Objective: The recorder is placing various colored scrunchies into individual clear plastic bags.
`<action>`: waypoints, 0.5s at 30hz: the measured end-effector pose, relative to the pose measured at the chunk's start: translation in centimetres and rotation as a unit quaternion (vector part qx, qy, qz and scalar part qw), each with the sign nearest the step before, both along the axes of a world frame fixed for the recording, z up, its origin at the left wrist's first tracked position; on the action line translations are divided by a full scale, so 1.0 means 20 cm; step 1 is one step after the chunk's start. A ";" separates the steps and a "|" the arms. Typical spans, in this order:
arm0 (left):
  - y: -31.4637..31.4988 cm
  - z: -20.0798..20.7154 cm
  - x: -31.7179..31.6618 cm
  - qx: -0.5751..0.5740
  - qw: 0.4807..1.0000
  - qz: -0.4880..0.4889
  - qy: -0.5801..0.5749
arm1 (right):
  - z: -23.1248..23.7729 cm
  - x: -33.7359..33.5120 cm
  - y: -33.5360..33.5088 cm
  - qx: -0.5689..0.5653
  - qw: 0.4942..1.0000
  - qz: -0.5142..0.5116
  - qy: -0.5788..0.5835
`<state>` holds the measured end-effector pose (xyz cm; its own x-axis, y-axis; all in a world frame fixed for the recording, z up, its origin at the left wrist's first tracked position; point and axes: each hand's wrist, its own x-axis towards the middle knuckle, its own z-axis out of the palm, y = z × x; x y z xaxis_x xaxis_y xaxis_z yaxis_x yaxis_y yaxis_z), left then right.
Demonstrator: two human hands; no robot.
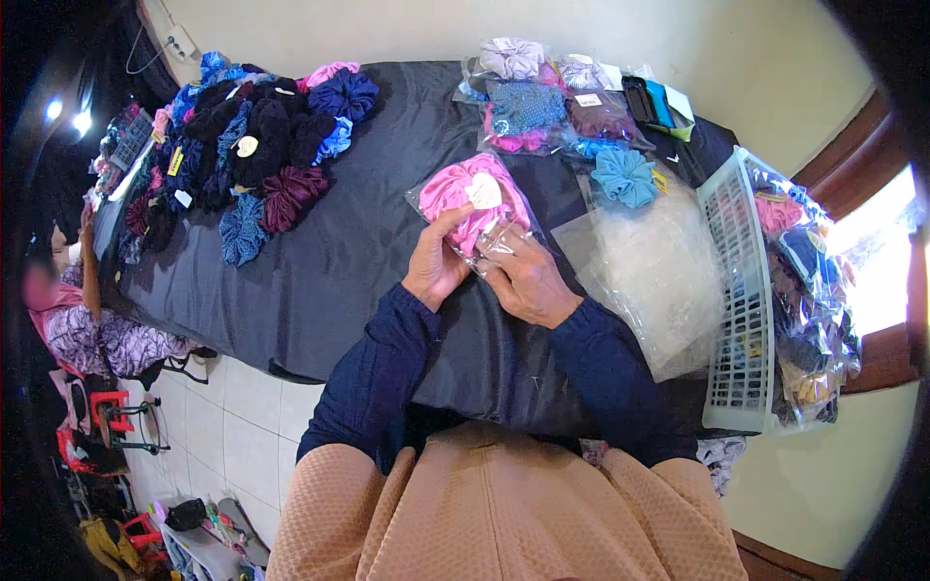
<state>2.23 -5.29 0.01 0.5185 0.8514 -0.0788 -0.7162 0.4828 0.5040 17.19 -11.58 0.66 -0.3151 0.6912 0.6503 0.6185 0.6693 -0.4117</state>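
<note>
A pink scrunchie point(450, 189) with a white heart-shaped tag sits inside a clear plastic bag, held up over the black-covered table. My left hand point(438, 259) grips the bag's lower left side, thumb on top near the tag. At the bag's lower right edge, my right hand point(528, 276) is closed with its fingers on the plastic at the opening. To the right lies a stack of clear plastic bags point(664, 281), with a light blue scrunchie point(625, 178) resting at its far end.
Loose dark, blue and maroon scrunchies point(257, 145) are heaped at the far left. Bagged scrunchies point(528, 111) lie at the back. A pale plastic basket point(741, 310) holding more bagged ones stands at the right edge. Another person point(92, 310) sits at the table's left end.
</note>
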 end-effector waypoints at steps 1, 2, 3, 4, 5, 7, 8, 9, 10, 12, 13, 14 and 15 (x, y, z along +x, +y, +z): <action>0.00 0.00 0.00 0.005 1.000 -0.010 -0.005 | -0.01 0.00 0.00 0.003 1.000 0.002 0.006; -0.01 0.00 0.00 0.005 1.000 -0.011 -0.005 | -0.01 0.01 0.01 0.003 1.000 0.001 0.006; -0.02 0.02 0.01 0.003 1.000 -0.011 0.004 | -0.01 0.02 0.00 0.000 1.000 -0.005 -0.010; -0.02 0.03 0.01 0.001 1.000 -0.011 0.014 | -0.02 0.02 0.00 -0.004 1.000 -0.012 -0.026; -0.01 0.01 0.02 0.001 1.000 -0.012 0.013 | -0.02 0.02 0.00 -0.005 1.000 -0.013 -0.026; 0.01 -0.01 0.00 -0.002 1.000 0.015 0.015 | 0.00 0.00 -0.01 0.055 0.998 -0.009 -0.005; 0.03 -0.02 -0.02 -0.003 1.000 0.016 0.016 | 0.00 0.00 0.00 0.054 0.998 -0.008 -0.005; 0.05 -0.02 -0.03 -0.012 0.999 0.032 0.008 | 0.01 0.00 0.01 0.078 0.997 -0.010 -0.006; 0.06 -0.02 -0.03 -0.021 0.999 0.048 0.001 | 0.02 0.00 0.01 0.101 0.995 -0.012 -0.008; 0.07 0.00 -0.05 -0.017 0.998 0.056 -0.006 | 0.03 -0.01 0.00 0.101 0.995 -0.019 0.012; 0.07 0.01 -0.05 -0.012 0.998 0.065 -0.014 | 0.02 -0.01 0.00 0.097 0.994 -0.040 0.013; 0.07 0.01 -0.05 -0.007 0.997 0.073 -0.022 | 0.02 -0.01 0.01 0.093 0.994 -0.061 0.014; 0.06 0.02 -0.06 -0.002 0.998 0.064 -0.022 | 0.01 -0.01 0.01 0.074 0.994 -0.076 0.011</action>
<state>1.12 -4.08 0.35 0.4078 0.9110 -0.0613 -0.7938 0.3869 0.4693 16.90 -11.46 0.81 -0.1990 0.6258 0.7542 0.7092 0.6230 -0.3299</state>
